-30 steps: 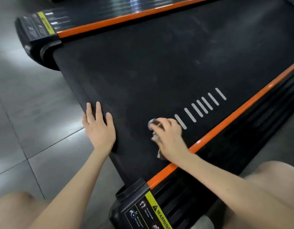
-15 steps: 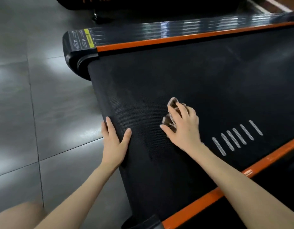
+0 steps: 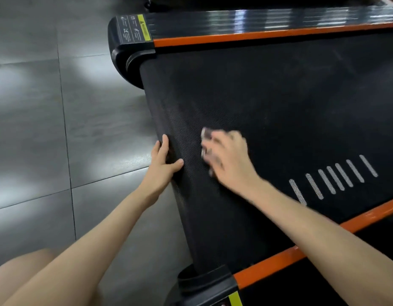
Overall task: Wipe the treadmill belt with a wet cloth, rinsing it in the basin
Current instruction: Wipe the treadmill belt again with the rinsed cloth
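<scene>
The black treadmill belt fills the right of the view, with white stripes near its orange side rail. My right hand is blurred with motion and presses a small bunched grey cloth onto the belt, close to the belt's rear edge. The fingers curl over the cloth and hide most of it. My left hand rests on the belt's rear edge just left of the cloth, fingers straight along the edge and thumb spread onto the belt. No basin is in view.
Orange rails run along both sides of the belt, and black end caps with yellow warning labels sit at the rear corners. Grey floor tiles lie to the left. My bare knee shows at the bottom left.
My right hand has swept the cloth leftward across the belt, away from the white stripes and toward the rear edge. My left hand has stayed on that edge.
</scene>
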